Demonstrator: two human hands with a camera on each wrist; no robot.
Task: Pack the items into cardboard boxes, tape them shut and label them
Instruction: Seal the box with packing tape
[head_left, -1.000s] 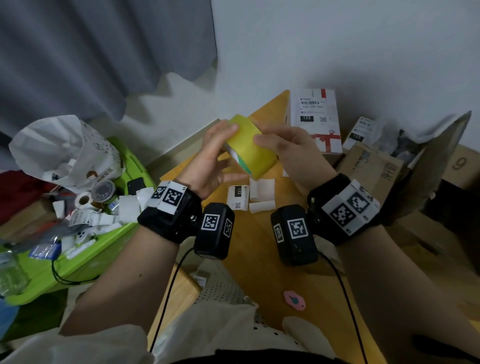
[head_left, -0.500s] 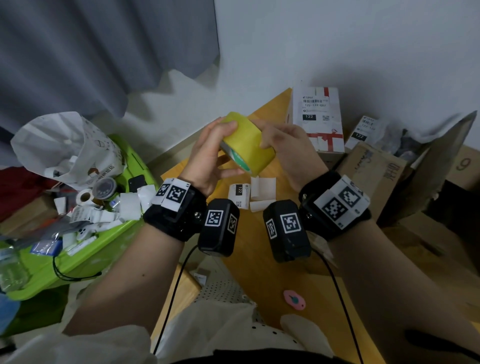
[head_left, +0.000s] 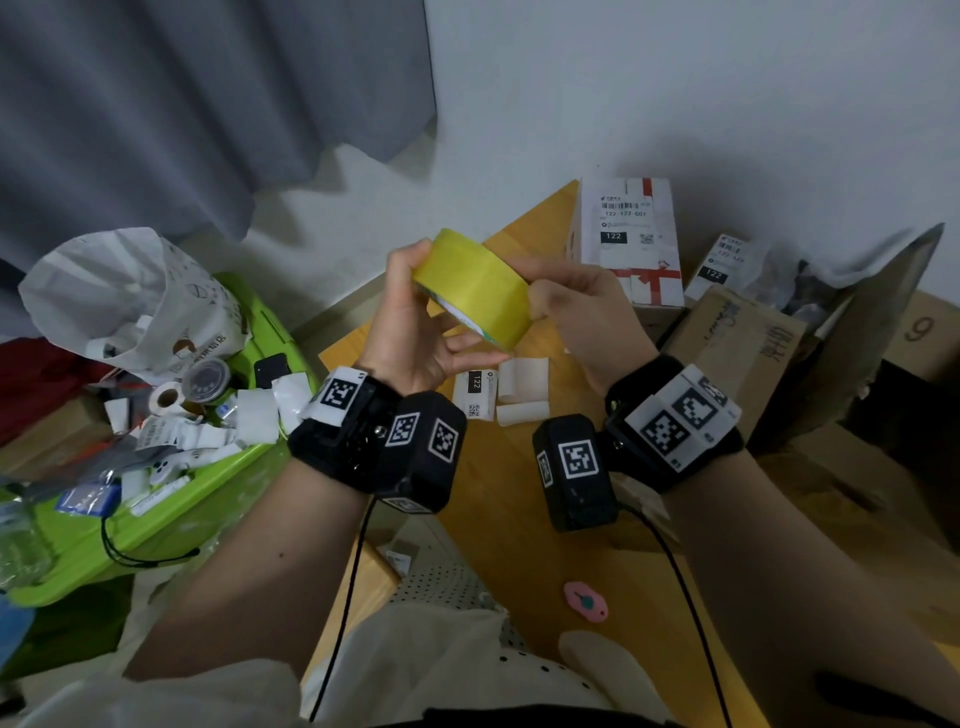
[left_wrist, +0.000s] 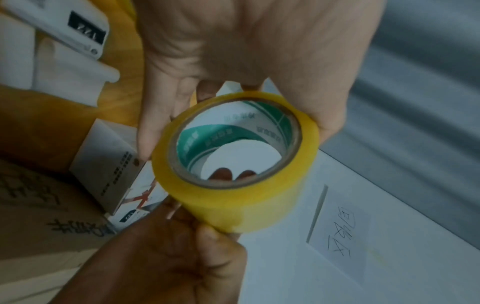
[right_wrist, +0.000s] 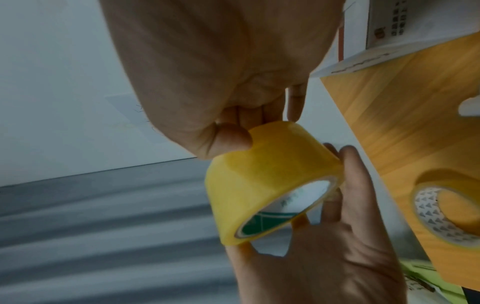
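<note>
At the lower edge of the head view, a pale sleeve and dotted cloth (head_left: 457, 670) lie nearest the camera, and just above them a small pink object (head_left: 586, 601) rests on the wooden table (head_left: 498, 519) right of centre. Both forearms rise from the bottom corners, each wrist bearing a black camera unit with square printed markers. At mid-frame, raised clear of the table, the left hand (head_left: 415, 332) and right hand (head_left: 582, 312) together grasp a roll of yellow tape (head_left: 475, 288), tilted so that its open core faces down and toward the camera. The left hand's fingers curl around the roll's left side, one finger passing under the lower rim; in the left wrist view the green-printed inner core (left_wrist: 233, 142) shows in the middle of the frame. The right hand pinches the right side, its thumb pressed on the outer yellow surface, as the right wrist view shows at centre. Below the roll, white labels (head_left: 498, 395) lie flat on the table. At left, a green bin (head_left: 171, 499) holds paper scraps and a white bag (head_left: 130, 296). Farther back at upper right, a white labelled box (head_left: 628, 234) stands beside brown cardboard boxes (head_left: 737, 338). A second tape roll (right_wrist: 451, 209) lies on the table at the right edge of the right wrist view. A grey curtain (head_left: 182, 104) fills the upper left.
</note>
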